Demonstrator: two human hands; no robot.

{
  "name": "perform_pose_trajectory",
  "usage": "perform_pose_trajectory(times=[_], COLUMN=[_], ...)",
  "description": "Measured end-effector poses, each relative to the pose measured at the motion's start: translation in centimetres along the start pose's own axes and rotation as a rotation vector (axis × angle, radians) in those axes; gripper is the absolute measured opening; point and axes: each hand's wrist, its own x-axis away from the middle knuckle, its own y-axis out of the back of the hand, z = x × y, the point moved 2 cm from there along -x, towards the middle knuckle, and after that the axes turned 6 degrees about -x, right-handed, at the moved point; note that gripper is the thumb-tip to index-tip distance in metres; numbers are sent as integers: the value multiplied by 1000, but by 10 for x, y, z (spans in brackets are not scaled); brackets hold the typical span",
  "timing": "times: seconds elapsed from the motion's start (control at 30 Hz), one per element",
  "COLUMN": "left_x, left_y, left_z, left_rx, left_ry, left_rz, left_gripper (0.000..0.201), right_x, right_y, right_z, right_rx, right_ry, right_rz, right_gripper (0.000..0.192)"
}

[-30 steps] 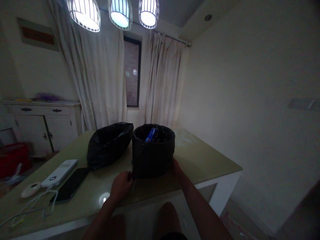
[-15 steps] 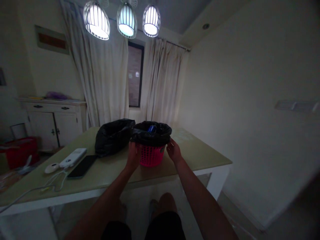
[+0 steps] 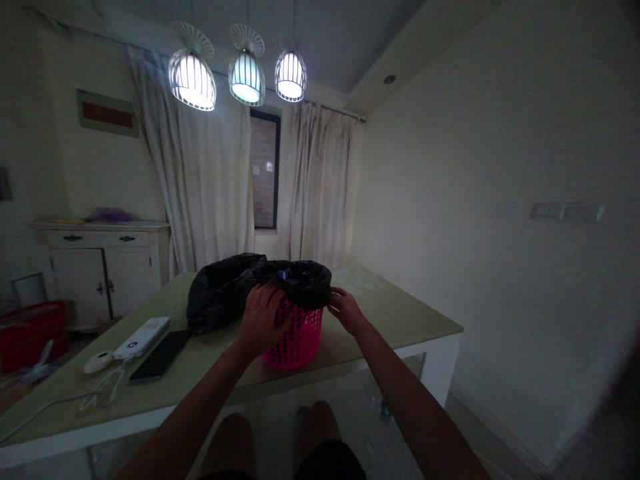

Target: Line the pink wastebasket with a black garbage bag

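Pink basket [image 3: 295, 337] upright on table [image 3: 400, 313], mouth up, black liner bag [image 3: 300, 283] gathered at its rim.
Left hand [image 3: 260, 319] grips the liner at the basket's near-left rim; right hand [image 3: 345, 311] pinches its right edge. A second black bag [image 3: 220, 293] lies just left. Phone [image 3: 160, 355] and power bank [image 3: 141, 337] lie farther left. Dim room, curtains [image 3: 210, 187] beyond.

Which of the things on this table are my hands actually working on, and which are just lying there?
In hand:
- left hand
- right hand
- black plastic bin liner
- pink perforated plastic basket

Lying about:
- second black plastic bag
- black smartphone
- white power bank
- white cable
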Motion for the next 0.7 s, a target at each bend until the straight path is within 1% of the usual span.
perform_pose_trajectory(times=[0.13,0.2,0.23,0.33,0.43,0.5,0.57,0.7], left_x=[-15,-20,-22,-27,-28,-28,-28,-29], left_y=[16,19,20,21,22,23,24,24], left_z=[-3,-5,-5,-6,-6,-6,-7,-7], left_rx=[11,3,-8,-55,-85,-90,-88,-103], left_ry=[-88,-103,-105,-102,-117,-135,-134,-68], left_rz=[201,260,267,230,152,119,113,116], left_gripper=[42,35,32,35,39,40,41,44], right_x=[-2,-5,-7,-12,-13,-11,-10,-12], right_y=[-2,-3,-4,-7,-12,-18,-27,-49], right_z=[-1,1,4,19,39,53,66,84], right_rx=[-44,-94,-122,-171,-122,-20,114,340], right_ry=[42,75,103,207,297,336,354,356], right_rz=[-34,-53,-61,-98,-124,-108,-65,38], right_gripper=[43,40,38,35,36,37,36,27])
